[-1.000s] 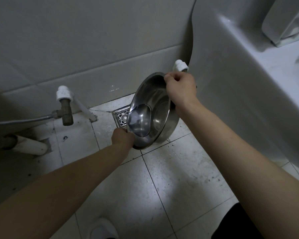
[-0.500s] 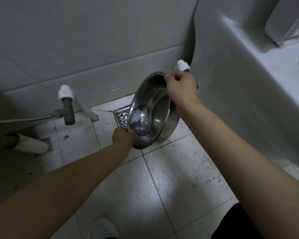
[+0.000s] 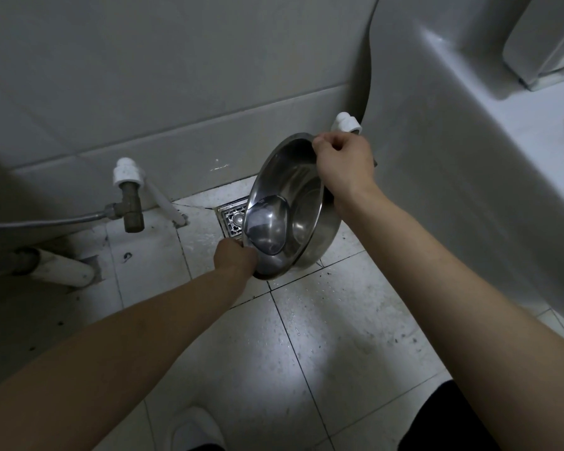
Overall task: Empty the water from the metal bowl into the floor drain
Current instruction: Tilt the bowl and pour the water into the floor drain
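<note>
You hold the metal bowl (image 3: 302,203) tipped steeply above the floor, high edge far right, low edge near left. Your right hand (image 3: 342,164) grips the high edge. Your left hand (image 3: 233,257) grips the low one, nearer the floor drain (image 3: 232,219), which lies just left of that edge, partly hidden behind it. Water (image 3: 267,227) pools at the low side. No writing can be read.

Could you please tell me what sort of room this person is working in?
Most likely a bathroom: a metal floor drain set in the tiled floor, a water valve at the wall, and a white ceramic fixture at right.
</note>
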